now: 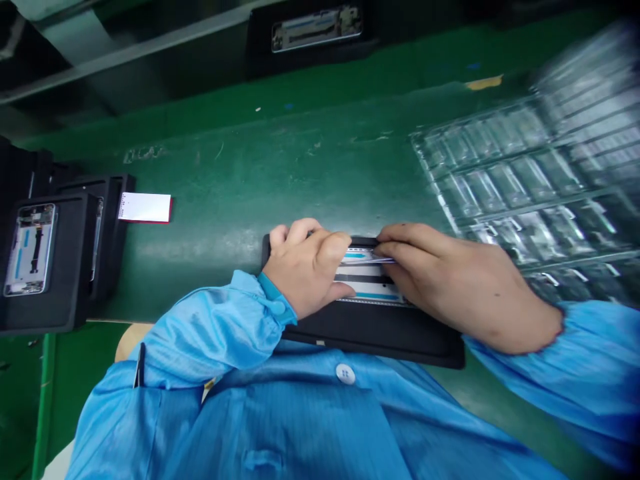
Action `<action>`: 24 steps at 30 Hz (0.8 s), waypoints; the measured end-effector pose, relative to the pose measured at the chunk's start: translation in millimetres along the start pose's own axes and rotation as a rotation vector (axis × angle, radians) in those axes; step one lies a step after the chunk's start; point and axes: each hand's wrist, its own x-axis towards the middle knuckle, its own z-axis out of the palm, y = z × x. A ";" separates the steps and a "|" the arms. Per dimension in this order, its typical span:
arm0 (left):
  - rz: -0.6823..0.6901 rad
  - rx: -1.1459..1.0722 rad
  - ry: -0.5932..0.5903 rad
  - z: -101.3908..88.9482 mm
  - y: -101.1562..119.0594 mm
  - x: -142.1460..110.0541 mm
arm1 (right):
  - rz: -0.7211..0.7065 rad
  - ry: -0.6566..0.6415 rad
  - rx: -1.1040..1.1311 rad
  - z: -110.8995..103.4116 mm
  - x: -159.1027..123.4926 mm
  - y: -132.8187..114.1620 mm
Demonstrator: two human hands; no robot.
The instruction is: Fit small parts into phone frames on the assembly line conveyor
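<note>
A phone housing (370, 280) with white panels, a dark band and blue strips lies in a black foam tray (360, 330) close to my body. My left hand (310, 267) grips its left end, with the index finger and thumb bent over it and other fingers at the tray's far edge. My right hand (445, 280) is over the right end. Its thumb and fingertips pinch a thin, pale flat strip (373, 259) just above the housing. The right fingers hide part of the strip and the housing's right end.
Clear plastic compartment trays (520, 180) lie at the right. Black trays (70, 253) with phone housings (31, 250) are stacked at the left, beside a white notepad (145, 207). Another housing (317, 30) sits in a black tray at the back of the green table (300, 160).
</note>
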 end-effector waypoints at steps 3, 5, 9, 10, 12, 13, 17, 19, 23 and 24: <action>0.001 0.031 0.016 -0.4 1.6 -3.2 | -0.020 0.048 -0.107 3.0 -11.9 -1.7; 0.000 0.027 0.009 -0.7 2.2 -3.3 | -0.007 0.062 -0.116 4.2 -18.2 -4.2; 0.018 0.001 -0.032 -1.7 1.8 -0.6 | 0.007 0.051 -0.128 2.0 -16.3 -14.9; 0.028 -0.003 -0.037 -1.9 1.5 0.0 | -0.003 0.043 -0.146 0.7 -13.1 -17.8; 0.042 -0.011 -0.040 -1.9 0.8 0.7 | -0.021 0.005 -0.178 -3.2 -6.2 -21.1; 0.044 -0.015 -0.040 -1.8 0.4 0.7 | -0.021 -0.020 -0.175 -6.0 -3.4 -20.8; 0.034 -0.037 -0.039 -0.1 -1.3 -0.7 | 0.065 -0.026 0.087 -28.1 -4.0 -6.9; 0.044 -0.047 -0.038 1.1 -2.3 -1.4 | 0.211 0.089 0.305 -43.7 -8.7 1.5; 0.069 -0.055 -0.026 2.5 -3.9 -1.4 | 0.405 0.309 0.587 -57.4 -11.7 3.8; 0.067 -0.052 -0.024 2.6 -4.2 -1.3 | 0.377 0.299 0.615 -54.1 -10.5 1.8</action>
